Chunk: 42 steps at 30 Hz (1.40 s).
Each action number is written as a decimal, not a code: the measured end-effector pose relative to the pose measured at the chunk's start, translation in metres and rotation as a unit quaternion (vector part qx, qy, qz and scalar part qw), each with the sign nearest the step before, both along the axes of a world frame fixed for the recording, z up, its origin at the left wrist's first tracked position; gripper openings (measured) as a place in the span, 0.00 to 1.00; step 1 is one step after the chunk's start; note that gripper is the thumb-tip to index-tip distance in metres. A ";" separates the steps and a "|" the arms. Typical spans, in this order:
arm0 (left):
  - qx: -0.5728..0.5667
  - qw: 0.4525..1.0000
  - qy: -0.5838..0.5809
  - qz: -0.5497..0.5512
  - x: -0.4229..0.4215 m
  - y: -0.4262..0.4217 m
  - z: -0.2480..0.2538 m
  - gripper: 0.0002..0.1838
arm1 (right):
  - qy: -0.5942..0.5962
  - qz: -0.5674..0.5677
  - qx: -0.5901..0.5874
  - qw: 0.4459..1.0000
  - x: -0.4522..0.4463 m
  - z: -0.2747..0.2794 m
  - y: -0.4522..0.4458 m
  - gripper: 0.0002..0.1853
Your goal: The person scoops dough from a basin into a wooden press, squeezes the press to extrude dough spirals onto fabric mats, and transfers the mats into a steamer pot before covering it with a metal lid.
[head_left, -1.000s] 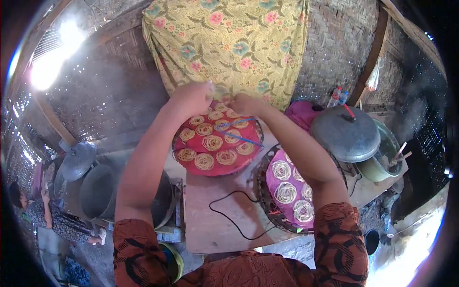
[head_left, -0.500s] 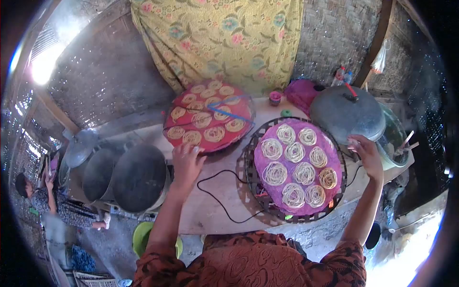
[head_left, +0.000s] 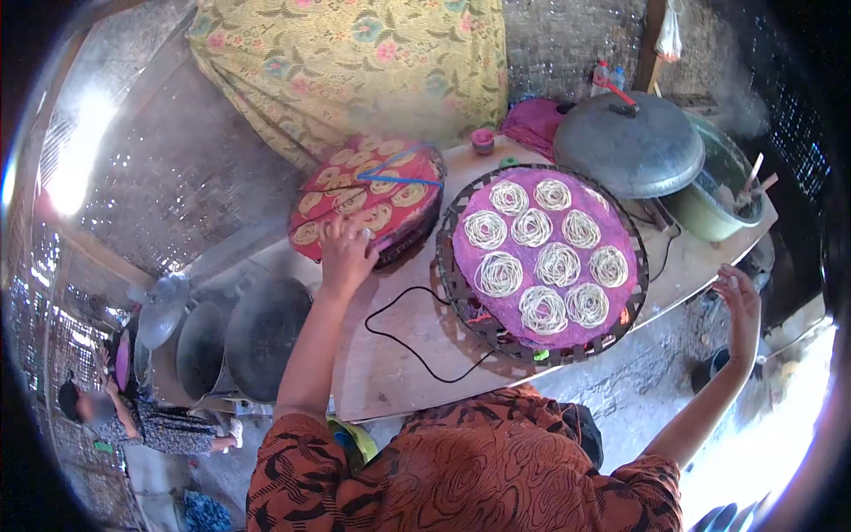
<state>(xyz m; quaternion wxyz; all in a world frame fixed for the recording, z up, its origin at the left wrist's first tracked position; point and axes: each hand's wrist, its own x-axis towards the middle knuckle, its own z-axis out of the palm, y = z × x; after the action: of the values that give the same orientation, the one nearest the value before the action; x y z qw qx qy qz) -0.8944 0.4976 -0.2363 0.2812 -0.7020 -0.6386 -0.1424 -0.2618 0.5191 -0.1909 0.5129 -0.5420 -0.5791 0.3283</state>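
My left hand (head_left: 347, 253) is at the near edge of a round basket lined with red cloth (head_left: 306, 241), its fingers apart over the rim. Nests of thin, noodle-like strands (head_left: 377, 215) lie on that cloth, crossed by a blue strap (head_left: 390, 168). A small whitish spot shows by my left thumb; I cannot make out what it is. My right hand (head_left: 740, 306) is out past the table's right edge, open and holding nothing visible. Between my hands, a dark woven tray (head_left: 454, 306) bears a purple cloth (head_left: 523, 253) with several pale strand nests (head_left: 558, 264).
A large domed lid (head_left: 629, 146) with a red handle stands at the back right, beside a green tub (head_left: 709, 213) with sticks in it. A black cord (head_left: 399, 301) loops across the table (head_left: 381, 390). Large dark pots (head_left: 266, 341) stand left; another person (head_left: 133, 421) is beyond.
My right hand has moved from beside the domed lid outward, past the table's right edge. My left hand stays by the red-lined basket. The whole view has shifted and turned.
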 end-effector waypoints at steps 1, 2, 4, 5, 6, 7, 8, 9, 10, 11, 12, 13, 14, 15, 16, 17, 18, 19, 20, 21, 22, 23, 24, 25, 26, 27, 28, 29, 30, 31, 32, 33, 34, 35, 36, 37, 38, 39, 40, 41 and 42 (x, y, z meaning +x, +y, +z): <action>0.019 1.000 -0.013 -0.010 0.000 0.003 0.007 0.11 | 0.002 -0.003 -0.005 1.000 0.009 -0.002 -0.007 0.19; 0.014 1.000 -0.011 -0.012 0.000 0.004 0.011 0.11 | 0.002 -0.018 -0.018 1.000 0.017 -0.001 -0.014 0.19; 0.030 0.999 0.022 -0.024 -0.001 0.007 0.021 0.11 | 0.003 -0.032 -0.035 0.999 0.027 -0.002 -0.025 0.20; 0.017 0.999 0.013 -0.045 -0.003 0.008 0.026 0.10 | 0.013 -0.038 -0.021 0.999 0.030 -0.003 -0.029 0.21; 0.015 0.999 0.014 -0.047 -0.003 0.009 0.031 0.10 | 0.024 -0.045 -0.007 0.999 0.033 -0.005 -0.032 0.22; 0.020 0.999 0.011 -0.047 -0.003 0.010 0.035 0.10 | 0.021 -0.036 -0.007 0.999 0.040 -0.009 -0.033 0.23; 0.024 0.999 0.007 -0.048 -0.003 0.011 0.038 0.10 | 0.023 -0.038 -0.011 0.999 0.043 -0.013 -0.035 0.23; 0.028 0.999 0.008 -0.044 -0.004 0.012 0.040 0.10 | 0.018 -0.034 -0.008 0.999 0.044 -0.013 -0.036 0.23; 0.025 0.999 0.009 -0.045 -0.004 0.013 0.042 0.10 | 0.013 -0.031 -0.005 0.999 0.044 -0.014 -0.036 0.23; 0.031 0.999 0.003 -0.042 -0.004 0.013 0.043 0.10 | 0.013 -0.031 -0.008 0.999 0.045 -0.015 -0.035 0.23; 0.037 0.999 -0.003 -0.039 -0.004 0.014 0.045 0.10 | 0.016 -0.031 -0.008 0.999 0.045 -0.016 -0.035 0.23; 0.036 0.998 -0.002 -0.042 -0.004 0.014 0.048 0.10 | 0.018 -0.031 -0.008 0.999 0.046 -0.017 -0.035 0.23; 0.036 0.998 -0.002 -0.042 -0.004 0.013 0.047 0.10 | 0.018 -0.032 -0.008 0.999 0.045 -0.016 -0.035 0.23; 0.032 0.999 0.002 -0.041 -0.005 0.012 0.047 0.10 | 0.022 -0.037 -0.006 0.999 0.043 -0.016 -0.034 0.23; 0.030 0.999 0.006 -0.041 -0.005 0.011 0.046 0.11 | 0.025 -0.043 -0.003 0.999 0.043 -0.016 -0.034 0.23; 0.032 0.999 0.006 -0.043 -0.004 0.010 0.044 0.11 | 0.025 -0.045 0.000 0.999 0.044 -0.018 -0.033 0.23; 0.030 0.998 0.007 -0.052 -0.003 0.008 0.039 0.12 | 0.022 -0.043 -0.007 0.999 0.045 -0.022 -0.030 0.22; 0.029 0.998 0.008 -0.060 -0.001 0.006 0.034 0.13 | 0.020 -0.043 -0.012 0.999 0.044 -0.021 -0.028 0.21; 0.033 0.997 0.007 -0.064 -0.003 0.004 0.024 0.13 | 0.018 -0.047 -0.007 0.999 0.040 -0.019 -0.027 0.21; 0.021 0.998 0.019 -0.048 -0.007 0.002 0.012 0.14 | -0.008 -0.032 -0.014 0.999 0.027 -0.011 -0.028 0.20; 0.009 0.999 0.029 -0.034 -0.005 0.001 0.006 0.14 | -0.036 -0.022 -0.021 0.999 0.020 -0.005 -0.027 0.20; -0.002 0.999 0.016 -0.037 -0.004 -0.001 0.002 0.14 | 0.001 -0.014 -0.024 1.000 0.021 -0.010 -0.020 0.20; -0.015 0.999 0.002 -0.042 0.002 -0.005 0.002 0.13 | -0.023 -0.003 -0.044 0.999 0.015 -0.005 -0.016 0.19; -0.028 0.999 0.002 -0.022 0.003 -0.012 0.002 0.13 | -0.017 0.015 -0.011 1.000 0.017 -0.016 -0.008 0.20; -0.041 0.999 0.003 -0.001 0.008 -0.019 0.004 0.12 | 0.005 0.039 -0.020 0.999 0.016 -0.019 -0.001 0.20; -0.008 1.000 -0.010 -0.003 0.021 -0.028 0.017 0.12 | -0.033 0.026 -0.053 0.998 0.006 -0.014 0.006 0.22; 0.025 0.999 -0.022 -0.003 0.031 -0.037 0.024 0.11 | -0.039 0.040 -0.058 0.997 0.006 -0.026 0.020 0.23; 0.026 0.994 -0.103 -0.007 0.031 -0.044 0.013 0.13 | -0.051 0.036 -0.075 0.995 0.001 -0.035 0.035 0.22; 0.023 0.983 -0.184 -0.013 0.026 -0.054 0.000 0.14 | -0.041 0.067 -0.074 0.994 0.002 -0.052 0.054 0.20; -0.041 0.955 -0.295 -0.006 0.019 -0.062 -0.022 0.17 | -0.095 0.070 -0.079 0.990 0.009 -0.078 0.080 0.18; -0.104 0.911 -0.399 0.002 0.015 -0.070 -0.046 0.19 | -0.143 0.059 -0.067 0.986 0.015 -0.109 0.107 0.17; -0.134 0.914 -0.382 0.042 0.019 -0.082 -0.069 0.20 | -0.221 0.030 0.000 0.975 0.019 -0.140 0.135 0.16; -0.162 0.914 -0.363 0.083 0.026 -0.090 -0.084 0.21 | -0.288 -0.015 0.029 0.957 0.026 -0.176 0.163 0.16; -0.167 0.927 -0.324 0.092 0.039 -0.094 -0.085 0.21 | -0.598 -0.005 -0.015 0.802 0.030 -0.199 0.195 0.17; -0.172 0.938 -0.284 0.101 0.050 -0.097 -0.086 0.21 | -0.598 -0.009 -0.013 0.801 0.020 -0.200 0.196 0.17; -0.168 0.938 -0.285 0.099 0.055 -0.101 -0.092 0.21 | -0.548 -0.179 -0.055 0.815 -0.001 -0.203 0.192 0.17; -0.149 0.952 -0.236 0.126 0.059 -0.104 -0.098 0.19 | -0.517 -0.264 -0.074 0.811 -0.006 -0.206 0.194 0.17; -0.128 0.962 -0.186 0.153 0.060 -0.105 -0.102 0.17 | -0.477 -0.346 -0.089 0.803 -0.011 -0.210 0.196 0.17; -0.124 0.963 -0.187 0.152 0.059 -0.106 -0.104 0.17 | -0.467 -0.299 -0.143 0.820 -0.006 -0.222 0.205 0.17; -0.128 0.962 -0.186 0.152 0.058 -0.106 -0.105 0.14 | -0.455 -0.250 -0.196 0.832 -0.001 -0.233 0.212 0.16; -0.132 0.962 -0.184 0.151 0.057 -0.105 -0.106 0.12 | -0.477 -0.149 -0.224 0.836 -0.003 -0.224 0.207 0.16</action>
<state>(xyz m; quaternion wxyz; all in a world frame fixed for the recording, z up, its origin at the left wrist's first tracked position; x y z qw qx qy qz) -0.8378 0.3924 -0.3428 0.0823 -0.5900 -0.7910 -0.1395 -0.2650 0.7266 -0.4150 0.0801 -0.8115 -0.5747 0.0692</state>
